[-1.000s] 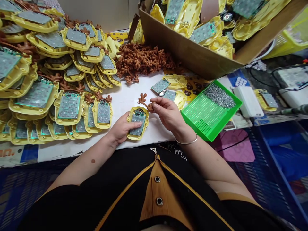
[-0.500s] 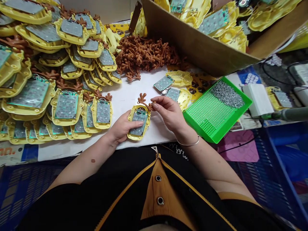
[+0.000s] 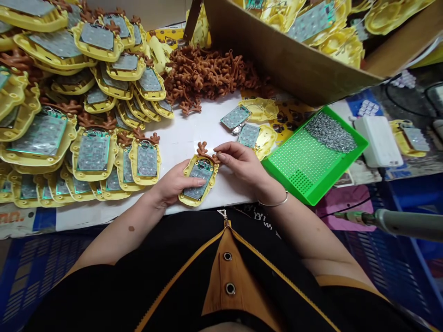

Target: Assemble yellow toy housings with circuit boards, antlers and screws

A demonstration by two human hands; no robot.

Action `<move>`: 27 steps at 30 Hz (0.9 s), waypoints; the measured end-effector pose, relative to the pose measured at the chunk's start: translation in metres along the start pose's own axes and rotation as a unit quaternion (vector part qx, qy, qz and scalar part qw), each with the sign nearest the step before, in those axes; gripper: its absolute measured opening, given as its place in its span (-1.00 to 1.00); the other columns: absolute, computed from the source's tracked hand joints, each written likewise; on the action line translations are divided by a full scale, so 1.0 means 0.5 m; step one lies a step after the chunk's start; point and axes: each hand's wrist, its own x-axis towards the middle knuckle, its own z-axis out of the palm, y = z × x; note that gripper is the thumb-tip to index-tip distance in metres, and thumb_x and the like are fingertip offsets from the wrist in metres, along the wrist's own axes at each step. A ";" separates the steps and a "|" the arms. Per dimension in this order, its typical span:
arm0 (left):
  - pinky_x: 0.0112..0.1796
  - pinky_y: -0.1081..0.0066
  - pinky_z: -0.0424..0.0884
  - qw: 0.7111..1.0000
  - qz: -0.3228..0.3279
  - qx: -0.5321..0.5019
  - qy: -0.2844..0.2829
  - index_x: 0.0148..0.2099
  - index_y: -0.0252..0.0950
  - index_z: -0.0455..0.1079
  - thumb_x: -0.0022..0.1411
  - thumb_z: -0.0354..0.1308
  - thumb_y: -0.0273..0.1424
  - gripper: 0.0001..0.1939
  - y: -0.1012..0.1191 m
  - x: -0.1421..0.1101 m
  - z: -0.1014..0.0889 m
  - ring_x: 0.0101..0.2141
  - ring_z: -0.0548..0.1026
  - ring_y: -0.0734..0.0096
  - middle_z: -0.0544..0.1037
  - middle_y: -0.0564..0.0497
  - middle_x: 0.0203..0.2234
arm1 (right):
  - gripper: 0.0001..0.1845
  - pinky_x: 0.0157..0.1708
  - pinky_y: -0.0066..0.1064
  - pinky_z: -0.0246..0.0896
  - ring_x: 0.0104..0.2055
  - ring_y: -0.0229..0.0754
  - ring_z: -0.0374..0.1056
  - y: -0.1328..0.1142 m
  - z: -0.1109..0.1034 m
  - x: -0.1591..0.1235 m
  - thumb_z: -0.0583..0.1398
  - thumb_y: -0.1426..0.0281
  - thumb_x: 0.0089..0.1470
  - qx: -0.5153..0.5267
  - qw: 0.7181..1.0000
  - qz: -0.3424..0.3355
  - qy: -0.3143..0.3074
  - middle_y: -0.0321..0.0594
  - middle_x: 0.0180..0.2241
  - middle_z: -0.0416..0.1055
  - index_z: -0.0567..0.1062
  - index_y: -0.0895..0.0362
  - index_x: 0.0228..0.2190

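My left hand (image 3: 175, 183) grips a yellow plastic toy shell (image 3: 189, 199), its thumb pressed across the green-edged circuit board (image 3: 197, 177) inside. At the shell's top end lies a brown antler piece (image 3: 202, 148), one branch standing up on the left. The fingers of my right hand (image 3: 238, 161) pinch the antler piece's right branch, partly hiding it. Just beyond that hand, two opened shells (image 3: 263, 138) rest on the white table sheet with boards turned out of them.
Shells with boards and antlers (image 3: 92, 152) are stacked at the left. A heap of brown antlers (image 3: 211, 74) lies at the back beside a cardboard box (image 3: 277, 50) of yellow shells. To the right are a green tray (image 3: 313, 196) of screws (image 3: 330, 131) and a grey rod-shaped tool (image 3: 408, 223).
The antler piece has come down onto the shell's top end, and the shell is tilted a little more. The grey tool at the right sits lower in view.
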 end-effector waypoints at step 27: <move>-0.31 0.40 0.40 0.999 -0.019 0.040 -0.022 -0.11 -0.37 0.39 -0.19 0.47 -0.44 -0.45 0.010 0.003 0.004 -0.39 0.49 0.42 0.55 0.03 -0.37 | -0.41 -0.41 -0.42 0.24 -0.41 -0.34 0.31 -0.029 0.022 0.031 0.33 -0.09 -0.06 0.089 0.994 0.061 -0.033 -0.28 -0.37 0.48 0.52 0.15 -0.21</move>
